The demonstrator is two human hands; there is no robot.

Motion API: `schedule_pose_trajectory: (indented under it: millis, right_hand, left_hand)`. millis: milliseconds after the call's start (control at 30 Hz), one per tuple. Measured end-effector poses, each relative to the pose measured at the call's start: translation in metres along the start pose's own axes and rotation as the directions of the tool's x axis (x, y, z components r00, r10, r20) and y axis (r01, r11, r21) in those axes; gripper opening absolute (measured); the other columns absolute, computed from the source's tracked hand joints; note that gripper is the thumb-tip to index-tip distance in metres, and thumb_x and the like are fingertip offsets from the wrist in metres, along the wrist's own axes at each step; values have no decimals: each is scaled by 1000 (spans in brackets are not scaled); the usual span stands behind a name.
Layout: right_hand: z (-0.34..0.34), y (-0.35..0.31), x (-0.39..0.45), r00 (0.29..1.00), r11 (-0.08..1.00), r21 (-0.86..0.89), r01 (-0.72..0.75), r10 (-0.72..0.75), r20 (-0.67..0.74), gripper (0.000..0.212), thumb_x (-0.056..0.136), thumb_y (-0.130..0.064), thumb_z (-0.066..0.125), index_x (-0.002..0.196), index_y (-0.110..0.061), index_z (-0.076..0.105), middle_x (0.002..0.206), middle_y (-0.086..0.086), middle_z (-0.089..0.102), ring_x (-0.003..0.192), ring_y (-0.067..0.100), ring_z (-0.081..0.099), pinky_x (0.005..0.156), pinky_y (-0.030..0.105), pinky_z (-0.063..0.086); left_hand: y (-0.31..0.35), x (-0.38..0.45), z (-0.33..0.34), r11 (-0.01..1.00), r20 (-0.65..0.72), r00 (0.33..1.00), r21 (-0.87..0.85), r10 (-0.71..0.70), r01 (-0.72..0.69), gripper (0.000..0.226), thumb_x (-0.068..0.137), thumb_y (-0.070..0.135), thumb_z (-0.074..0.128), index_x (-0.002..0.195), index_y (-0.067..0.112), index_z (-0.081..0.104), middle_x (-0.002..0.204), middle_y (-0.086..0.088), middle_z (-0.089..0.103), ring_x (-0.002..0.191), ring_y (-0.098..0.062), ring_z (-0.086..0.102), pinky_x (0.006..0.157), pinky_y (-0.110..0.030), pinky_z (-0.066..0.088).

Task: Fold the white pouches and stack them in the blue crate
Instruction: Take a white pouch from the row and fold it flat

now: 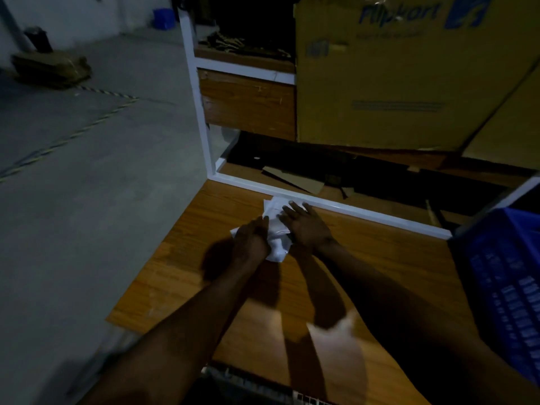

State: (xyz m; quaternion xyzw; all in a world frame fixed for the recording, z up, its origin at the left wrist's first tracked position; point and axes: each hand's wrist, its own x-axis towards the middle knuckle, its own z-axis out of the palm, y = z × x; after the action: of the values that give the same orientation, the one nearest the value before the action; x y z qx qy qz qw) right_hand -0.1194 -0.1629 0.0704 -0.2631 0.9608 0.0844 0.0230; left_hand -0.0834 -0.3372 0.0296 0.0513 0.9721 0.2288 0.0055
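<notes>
Mid-frame on the wooden tabletop (pixel 365 258): white pouches (pixel 276 229) in a crumpled heap, just below the white frame rail (pixel 336 204). Left hand (pixel 251 238) curled over the heap's left edge, fingers gripping it. Right hand (pixel 304 226) flat on the heap's right side, fingers straight and slightly spread. Blue crate (pixel 505 276) at right edge. Large cardboard box (pixel 409 74) upper right.

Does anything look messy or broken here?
A little. Loose cardboard scraps lie scattered in the dark space behind the white rail, and the white pouch under both hands looks crumpled, not yet neatly folded. I see nothing spilled.
</notes>
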Motion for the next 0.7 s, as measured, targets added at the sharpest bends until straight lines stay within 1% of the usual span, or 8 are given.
schedule_pose_trajectory:
  millis: [67,133,233,300,367,500,567,700]
  right_hand:
    - [-1,-3,-33,998,996,74,-51,50,25,65,98,-39,54,156,-21,28,165,8,18,152,28,14,123,48,13]
    - [5,-4,-71,995,984,150,-98,98,9,66,99,-33,54,157,-23,24,163,9,22,148,31,24,120,48,22]
    - [17,-9,-124,982,949,265,-170,186,-37,75,92,-22,61,157,-25,22,160,10,31,142,35,34,115,51,33]
    - [33,-12,-156,978,939,284,-196,210,-20,75,92,-29,62,157,-25,23,160,11,31,144,36,32,117,53,28]
    - [50,-16,-188,974,932,287,-223,227,19,75,93,-35,59,157,-24,22,161,12,29,146,37,26,118,52,20]
    - [76,-28,-247,954,890,348,-294,296,48,73,93,-32,54,158,-24,21,162,8,26,149,35,20,118,50,17]
    - [91,-34,-269,943,866,379,-326,324,70,75,93,-32,55,158,-27,19,164,6,22,151,34,16,119,50,16]
    - [116,-48,-303,915,823,407,-396,392,96,81,92,-27,54,160,-29,10,167,1,2,153,27,-2,122,49,10]
  left_hand:
    - [14,-14,0,995,-46,995,41,92,-90,67,92,23,66,152,21,37,153,-6,45,137,-22,44,114,-36,34]
    - [30,-28,10,972,-61,979,141,197,-187,78,85,26,74,153,22,35,154,-6,44,138,-23,44,112,-43,37]
    - [54,-60,21,966,-30,969,97,243,-240,77,81,14,76,150,14,42,144,-9,54,129,-26,53,109,-43,42]
    - [66,-82,33,949,-9,952,86,305,-303,72,79,11,75,146,10,47,138,-11,59,124,-28,57,106,-41,44]
    - [75,-101,49,931,23,935,89,354,-355,72,79,13,75,146,9,47,140,-11,58,127,-28,55,107,-39,42]
    - [93,-140,78,906,161,910,129,383,-404,76,85,15,68,153,14,34,154,-6,42,140,-23,39,115,-35,29]
    - [99,-156,91,898,193,901,137,389,-417,76,88,12,62,156,17,29,159,-4,35,146,-22,30,119,-37,24]
    - [105,-182,115,862,267,876,211,402,-460,87,87,6,59,160,21,14,166,-3,17,152,-23,13,122,-42,13]
